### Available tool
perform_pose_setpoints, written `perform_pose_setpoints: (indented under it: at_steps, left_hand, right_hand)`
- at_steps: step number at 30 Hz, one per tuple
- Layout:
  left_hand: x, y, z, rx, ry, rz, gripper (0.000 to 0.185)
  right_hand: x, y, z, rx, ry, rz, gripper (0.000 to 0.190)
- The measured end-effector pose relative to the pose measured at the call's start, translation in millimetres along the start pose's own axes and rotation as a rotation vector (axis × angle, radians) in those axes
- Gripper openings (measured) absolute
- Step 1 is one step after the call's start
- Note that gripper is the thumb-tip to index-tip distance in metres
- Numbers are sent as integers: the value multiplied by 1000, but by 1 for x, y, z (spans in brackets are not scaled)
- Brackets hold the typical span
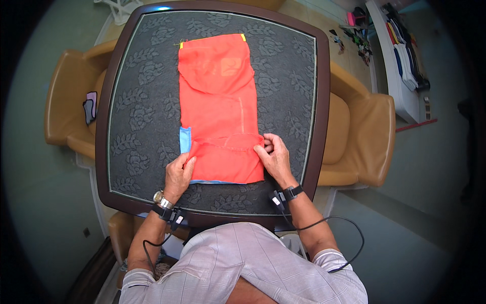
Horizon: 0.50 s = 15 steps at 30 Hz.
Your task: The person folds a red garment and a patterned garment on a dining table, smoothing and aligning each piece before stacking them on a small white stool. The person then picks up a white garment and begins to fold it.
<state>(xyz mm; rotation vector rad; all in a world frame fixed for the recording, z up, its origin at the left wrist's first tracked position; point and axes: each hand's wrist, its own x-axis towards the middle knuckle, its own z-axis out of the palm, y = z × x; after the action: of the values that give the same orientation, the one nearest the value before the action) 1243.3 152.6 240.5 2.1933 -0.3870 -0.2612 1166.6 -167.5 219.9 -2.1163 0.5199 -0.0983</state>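
A long red cloth (216, 110) lies flat on the dark table, its near end folded back over itself. Blue fabric (185, 140) shows at its left side and along the near edge, and small yellow tabs mark the far corners. My left hand (179, 174) grips the left edge of the folded part, thumb on top. At the opposite edge, my right hand (276, 155) pinches the fold's upper corner between thumb and fingers. The raised lip of the fold gapes slightly between my hands.
The table (144, 95) has a leaf-patterned dark top and a brown wooden rim (104, 125). Tan armchairs (364, 133) stand at both sides. Pink and grey cloth pieces (90, 108) rest on the left chair. Cables (355, 224) hang from both wrist straps.
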Motion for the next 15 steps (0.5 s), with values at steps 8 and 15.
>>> perform_pose_setpoints:
  at_steps: [8, 15]
  left_hand:
    - [0, -27, 17, -151, 127, -182, 21]
    - [0, -30, 18, -201, 97, -278, 24]
  right_hand:
    - [33, -37, 12, -143, 32, -322, 19]
    - [23, -30, 19, -506, -262, -476, 15]
